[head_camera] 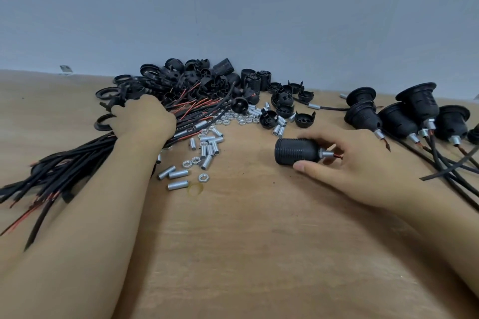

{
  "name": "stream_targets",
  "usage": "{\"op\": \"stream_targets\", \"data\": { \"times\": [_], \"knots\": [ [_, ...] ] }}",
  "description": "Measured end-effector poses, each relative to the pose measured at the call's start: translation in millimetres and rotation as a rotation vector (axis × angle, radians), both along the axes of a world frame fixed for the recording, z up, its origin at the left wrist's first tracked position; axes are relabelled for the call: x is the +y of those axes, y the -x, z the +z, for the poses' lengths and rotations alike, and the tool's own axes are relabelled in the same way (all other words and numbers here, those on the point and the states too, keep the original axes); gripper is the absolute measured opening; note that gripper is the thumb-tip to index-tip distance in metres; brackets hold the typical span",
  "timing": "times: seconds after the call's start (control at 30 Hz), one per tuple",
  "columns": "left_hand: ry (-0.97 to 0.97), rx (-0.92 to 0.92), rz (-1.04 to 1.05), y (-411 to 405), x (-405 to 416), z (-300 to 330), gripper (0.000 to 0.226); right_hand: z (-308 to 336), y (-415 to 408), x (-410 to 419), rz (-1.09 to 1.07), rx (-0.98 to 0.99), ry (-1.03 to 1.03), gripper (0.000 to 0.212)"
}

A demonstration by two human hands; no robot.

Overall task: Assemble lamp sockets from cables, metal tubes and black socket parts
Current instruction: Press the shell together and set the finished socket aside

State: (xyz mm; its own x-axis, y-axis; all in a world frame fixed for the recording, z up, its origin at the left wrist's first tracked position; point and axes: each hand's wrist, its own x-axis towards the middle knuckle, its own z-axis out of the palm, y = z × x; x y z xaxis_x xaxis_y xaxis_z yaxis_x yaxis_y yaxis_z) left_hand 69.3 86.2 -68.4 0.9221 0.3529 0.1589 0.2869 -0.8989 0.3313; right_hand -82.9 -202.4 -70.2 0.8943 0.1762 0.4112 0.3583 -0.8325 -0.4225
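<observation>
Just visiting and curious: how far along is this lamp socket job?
Early on, it seems. A few finished sockets with cables lie at the right. The right hand holds another socket with its metal tube fitted; the left hand reaches into the cable bundle. Many loose tubes and black parts remain.

Wooden bench against a grey wall, black cable bundle at left of the frame, heap of black socket parts at upper centre, metal tubes and nuts scattered mid-frame, assembled sockets at right.
</observation>
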Motion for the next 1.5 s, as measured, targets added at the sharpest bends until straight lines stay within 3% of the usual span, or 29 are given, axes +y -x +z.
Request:
{"op": "stream_targets", "data": {
  "times": [0.13, 0.4, 0.57, 0.67, 0.73, 0.83, 0.97, 1.17, 1.27, 1.37, 1.43, 1.5],
  "knots": [
    [0.09, -0.182, -0.071, 1.5, 0.1, 0.8, 0.017, -1.0, -1.7, -0.4, 0.015, -0.008, 0.0, 0.036],
    [0.176, -0.544, -0.178, -0.1, -3.5, 6.9, 0.038, 0.0, -1.8, -0.9, 0.001, -0.035, -0.03, 0.033],
    [0.288, -0.524, -0.3, 4.2, -13.1, -1.0, 0.025, 3.1, 0.2, 1.3, -0.009, -0.023, -0.04, 0.038],
    [0.331, -0.678, -0.443, 14.3, -27.1, 8.0, 0.02, 4.9, 1.0, 0.1, -0.018, -0.029, -0.016, 0.038],
    [0.48, -0.736, -0.525, 25.6, -43.2, 12.4, 0.02, 4.9, 0.7, -1.5, -0.03, -0.032, -0.017, 0.037],
    [0.713, -0.597, -0.656, 46.3, -70.3, 7.0, 0.025, 4.5, -1.3, -2.4, -0.069, -0.042, -0.031, 0.036],
    [0.317, -0.213, -0.925, 56.0, -80.4, -7.1, 0.039, 4.6, -3.5, -4.9, -0.119, -0.074, -0.07, 0.037],
    [0.093, -0.114, -0.989, 48.5, -75.1, -6.5, 0.051, 4.4, -3.8, -7.0, -0.15, -0.074, -0.092, 0.044],
    [0.109, -0.05, -0.974, 46.3, -71.4, -7.8, 0.05, 4.1, -4.2, -6.6, -0.147, -0.073, -0.09, 0.042],
    [0.299, -0.098, -0.911, 50.7, -75.1, -5.1, 0.052, 2.9, -4.5, -6.8, -0.143, -0.096, -0.101, 0.039],
    [0.691, -0.113, -0.874, 54.9, -78.5, 2.3, 0.05, 2.6, -3.9, -7.1, -0.13, -0.139, -0.129, 0.037],
    [1.131, -0.013, -0.921, 61.2, -81.6, 8.1, 0.052, 4.2, -3.3, -7.0, -0.105, -0.174, -0.167, 0.041]
  ]
}}
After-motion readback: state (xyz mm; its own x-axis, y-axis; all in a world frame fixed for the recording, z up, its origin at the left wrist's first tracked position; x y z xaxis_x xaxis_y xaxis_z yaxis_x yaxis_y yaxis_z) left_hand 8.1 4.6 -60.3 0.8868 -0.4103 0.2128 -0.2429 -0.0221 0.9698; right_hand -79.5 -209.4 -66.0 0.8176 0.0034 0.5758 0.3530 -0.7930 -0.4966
